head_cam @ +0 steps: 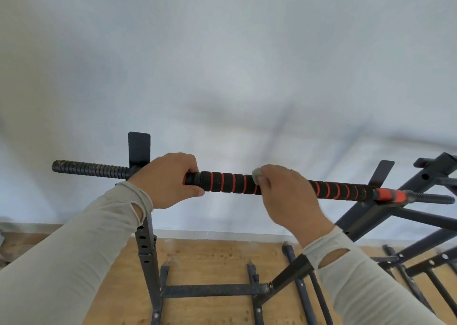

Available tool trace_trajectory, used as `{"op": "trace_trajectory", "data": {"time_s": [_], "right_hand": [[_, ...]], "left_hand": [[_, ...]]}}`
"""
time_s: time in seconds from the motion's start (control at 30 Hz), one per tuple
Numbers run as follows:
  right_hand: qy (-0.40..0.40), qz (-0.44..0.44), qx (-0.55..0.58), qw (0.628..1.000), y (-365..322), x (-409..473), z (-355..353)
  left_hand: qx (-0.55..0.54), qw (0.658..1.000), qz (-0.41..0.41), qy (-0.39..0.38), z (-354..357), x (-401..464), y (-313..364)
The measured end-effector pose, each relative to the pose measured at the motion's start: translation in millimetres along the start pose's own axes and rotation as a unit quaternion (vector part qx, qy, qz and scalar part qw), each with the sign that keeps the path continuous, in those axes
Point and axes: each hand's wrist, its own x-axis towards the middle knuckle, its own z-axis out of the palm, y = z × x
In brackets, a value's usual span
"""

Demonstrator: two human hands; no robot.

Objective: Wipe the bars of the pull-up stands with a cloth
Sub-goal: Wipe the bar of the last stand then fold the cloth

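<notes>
Left hand (170,180) curled round the bar (232,183), right hand (286,196) pinching a cloth (257,173) against it, no readable writing

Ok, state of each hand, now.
Left hand: gripping the bar.
Right hand: pressing a grey cloth onto the bar, fingers curled round it.

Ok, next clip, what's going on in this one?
A person is cleaning a pull-up stand. The left hand grips the bar near its left end to steady it. The right hand presses a small grey cloth against the striped foam grip near the middle. More black stands wait to the right.
</notes>
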Motion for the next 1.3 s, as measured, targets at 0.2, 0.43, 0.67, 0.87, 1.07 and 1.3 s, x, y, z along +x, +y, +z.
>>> {"op": "trace_trajectory", "data": {"time_s": [0.2, 0.43, 0.67, 0.87, 1.07, 1.3], "right_hand": [[-0.005, 0.010, 0.015, 1.000, 11, 5, 12], [-0.001, -0.064, -0.007, 0.998, -47, 17, 21], [0.084, -0.234, 0.000, 0.969, -20, -1, 40], [0.018, -0.086, -0.095, 0.992, 34, -1, -5], [0.078, -0.048, -0.050, 0.995, -23, 3, 23], [0.141, -0.219, 0.026, 0.965, -59, 6, 65]], "left_hand": [[-0.001, 0.997, 0.028, 0.066, 14, -5, 15], [-0.035, 0.991, 0.022, 0.128, 24, -4, 12], [-0.033, 0.988, 0.036, 0.145, 26, -6, 9], [-0.026, 0.989, 0.025, 0.142, 26, -4, 9], [-0.022, 0.988, 0.027, 0.150, 27, -6, 11], [-0.024, 0.986, 0.047, 0.156, 28, -6, 9]]}}
